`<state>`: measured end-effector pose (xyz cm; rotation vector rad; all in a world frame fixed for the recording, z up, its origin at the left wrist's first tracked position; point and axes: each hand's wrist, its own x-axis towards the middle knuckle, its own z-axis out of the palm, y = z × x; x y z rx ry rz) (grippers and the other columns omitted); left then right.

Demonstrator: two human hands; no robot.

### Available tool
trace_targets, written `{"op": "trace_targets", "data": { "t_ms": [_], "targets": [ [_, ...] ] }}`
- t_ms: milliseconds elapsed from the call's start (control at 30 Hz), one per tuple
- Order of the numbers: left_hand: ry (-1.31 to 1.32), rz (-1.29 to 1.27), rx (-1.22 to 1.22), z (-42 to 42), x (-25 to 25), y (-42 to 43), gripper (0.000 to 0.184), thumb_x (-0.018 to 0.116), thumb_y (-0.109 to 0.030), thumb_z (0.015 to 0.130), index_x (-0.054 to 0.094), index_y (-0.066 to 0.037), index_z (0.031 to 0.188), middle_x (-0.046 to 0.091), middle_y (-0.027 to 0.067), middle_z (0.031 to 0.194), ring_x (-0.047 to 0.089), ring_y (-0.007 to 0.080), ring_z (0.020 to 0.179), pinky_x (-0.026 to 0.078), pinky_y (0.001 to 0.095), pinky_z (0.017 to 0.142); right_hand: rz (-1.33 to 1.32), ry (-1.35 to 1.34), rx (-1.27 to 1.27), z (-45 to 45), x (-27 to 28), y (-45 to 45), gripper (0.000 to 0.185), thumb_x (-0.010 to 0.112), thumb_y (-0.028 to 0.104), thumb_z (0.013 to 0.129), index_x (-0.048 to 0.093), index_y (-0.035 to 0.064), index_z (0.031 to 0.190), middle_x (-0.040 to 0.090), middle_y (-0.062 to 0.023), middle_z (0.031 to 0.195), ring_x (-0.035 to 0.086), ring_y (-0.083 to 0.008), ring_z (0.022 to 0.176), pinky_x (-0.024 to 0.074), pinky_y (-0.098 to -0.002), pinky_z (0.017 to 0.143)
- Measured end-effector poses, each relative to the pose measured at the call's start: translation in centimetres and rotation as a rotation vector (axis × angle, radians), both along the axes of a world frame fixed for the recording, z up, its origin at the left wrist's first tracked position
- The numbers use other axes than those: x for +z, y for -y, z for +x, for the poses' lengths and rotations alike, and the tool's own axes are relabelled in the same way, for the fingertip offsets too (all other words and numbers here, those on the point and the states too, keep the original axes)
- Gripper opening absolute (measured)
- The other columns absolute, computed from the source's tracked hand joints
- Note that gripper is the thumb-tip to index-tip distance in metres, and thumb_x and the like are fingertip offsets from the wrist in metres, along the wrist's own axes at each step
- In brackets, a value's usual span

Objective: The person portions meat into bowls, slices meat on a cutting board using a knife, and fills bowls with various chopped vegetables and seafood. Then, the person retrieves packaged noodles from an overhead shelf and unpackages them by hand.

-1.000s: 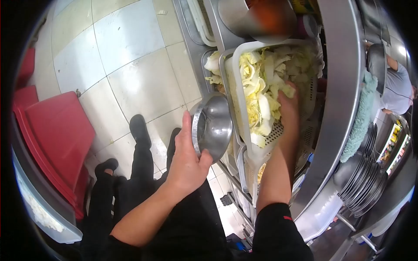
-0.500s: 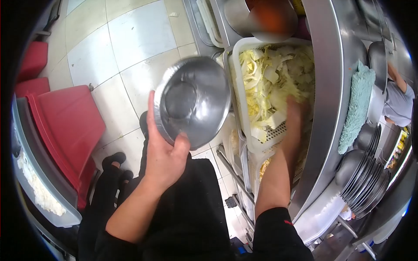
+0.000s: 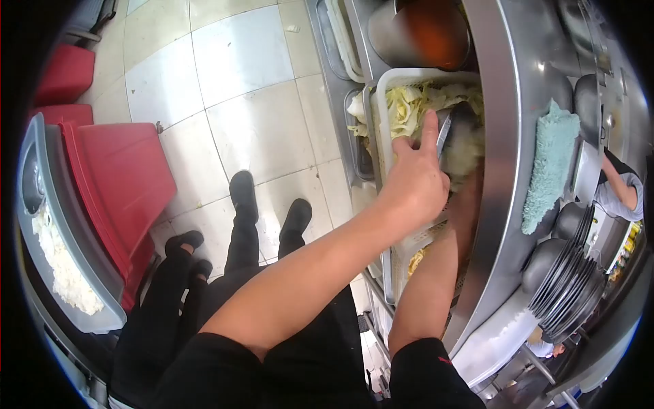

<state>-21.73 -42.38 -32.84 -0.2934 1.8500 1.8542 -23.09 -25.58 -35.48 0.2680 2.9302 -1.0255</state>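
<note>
My left hand [image 3: 419, 174] reaches over a white perforated basket [image 3: 383, 123] and grips a metal bowl [image 3: 444, 135] by its side. The bowl is tilted, and only its bright rim and part of its dark inside show past my fingers. Cut cabbage [image 3: 407, 109] lies in the basket. My right hand [image 3: 469, 184] is down in the basket, close by the bowl and some blurred pale cabbage. Shadow and motion smear its fingers, so its hold is unclear.
A steel counter edge [image 3: 501, 170] runs along the basket's right, with a teal cloth [image 3: 550, 167] and stacked dark plates [image 3: 569, 290] beyond. A metal pot [image 3: 392, 41] stands behind the basket. Red bins [image 3: 122, 184] and a grey tub [image 3: 109, 319] are at left. Another person's arm [image 3: 618, 180] shows far right.
My left hand has carried the bowl from above the floor rightward over the basket and tilted it. My right hand stays in the basket, now beside the bowl.
</note>
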Motion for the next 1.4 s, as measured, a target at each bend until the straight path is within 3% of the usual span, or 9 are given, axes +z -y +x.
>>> {"op": "trace_targets", "data": {
  "t_ms": [333,500,600,700,767,867,933,1100,1400],
  "targets": [
    [-0.097,-0.122,0.144,0.5,-1.4,4.9,0.057,0.049,-0.008,0.084,0.037,0.001,0.139,0.059,0.0306,0.109,0.060,0.0430,0.100,0.047,0.0472,0.089,0.181,-0.070,-0.201,1.2,-1.3,-3.0,0.040,0.047,0.023,0.100,0.051,-0.0006,0.131,0.055,-0.0200,0.130,0.055,-0.0297,0.115,0.0426,-0.0343,0.097],
    [-0.005,-0.064,0.154,2.2,-1.0,8.3,0.057,0.049,-0.009,0.084,0.038,0.001,0.139,0.058,0.0303,0.109,0.060,0.0393,0.094,0.049,0.0448,0.082,-0.381,0.174,0.061,2.0,3.2,7.4,0.050,0.055,0.026,0.094,0.047,0.0011,0.137,0.054,-0.0217,0.133,0.050,-0.0343,0.123,0.0354,-0.0416,0.106],
    [0.173,0.073,0.188,2.6,0.3,10.8,0.053,0.045,-0.005,0.087,0.035,0.003,0.139,0.062,0.0188,0.096,0.063,0.0200,0.061,0.054,0.0318,0.051,0.418,-0.258,0.630,1.5,5.4,10.8,0.056,0.062,0.023,0.087,0.048,-0.0003,0.136,0.052,-0.0181,0.137,0.051,-0.0368,0.124,0.0313,-0.0475,0.109],
    [0.219,0.147,0.229,2.9,0.7,13.8,0.054,0.044,-0.005,0.088,0.033,0.002,0.140,0.062,0.0178,0.097,0.063,0.0183,0.062,0.054,0.0299,0.049,-0.018,0.035,0.706,1.3,5.9,12.2,0.056,0.064,0.024,0.084,0.051,0.0002,0.133,0.050,-0.0212,0.138,0.044,-0.0370,0.132,0.0232,-0.0499,0.113],
    [0.195,0.140,0.235,2.7,0.6,15.4,0.055,0.043,-0.004,0.088,0.032,-0.001,0.142,0.062,0.0181,0.099,0.064,0.0203,0.064,0.055,0.0314,0.050,0.039,-0.231,0.688,0.1,6.2,13.3,0.047,0.060,0.018,0.088,0.053,-0.0003,0.131,0.055,-0.0217,0.131,0.052,-0.0350,0.123,0.0339,-0.0461,0.108],
    [0.215,0.128,0.216,1.6,-0.3,17.4,0.058,0.044,-0.004,0.087,0.032,-0.003,0.143,0.062,0.0197,0.105,0.065,0.0228,0.068,0.056,0.0332,0.052,0.011,-0.438,0.406,-3.5,4.6,13.8,0.033,0.054,0.012,0.094,0.059,-0.0003,0.124,0.059,-0.0202,0.125,0.058,-0.0328,0.112,0.0456,-0.0380,0.097],
    [0.172,0.089,0.239,1.4,-0.4,18.9,0.058,0.044,-0.003,0.087,0.032,-0.003,0.143,0.062,0.0199,0.104,0.065,0.0231,0.068,0.056,0.0336,0.052,-0.155,-0.167,0.081,-7.7,2.5,13.4,0.032,0.057,0.011,0.093,0.060,-0.0006,0.122,0.061,-0.0191,0.119,0.059,-0.0292,0.110,0.0450,-0.0375,0.098],
    [0.260,0.094,0.286,1.6,-4.3,21.1,0.058,0.044,-0.002,0.086,0.031,-0.002,0.143,0.060,0.0216,0.109,0.066,0.0243,0.071,0.057,0.0327,0.054,0.514,-0.178,0.177,-20.7,-6.8,11.0,0.045,0.058,0.017,0.093,0.049,-0.0003,0.134,0.055,-0.0214,0.131,0.055,-0.0305,0.119,0.0412,-0.0392,0.103],
    [0.418,0.069,0.405,2.8,-8.6,22.4,0.054,0.041,0.001,0.087,0.031,0.000,0.140,0.059,0.0179,0.105,0.065,0.0205,0.069,0.057,0.0298,0.053,0.680,0.149,0.336,-28.5,-12.7,9.1,0.031,0.057,0.014,0.087,0.062,0.0041,0.116,0.060,-0.0218,0.119,0.058,-0.0332,0.111,0.0454,-0.0402,0.097]
  ]
}}
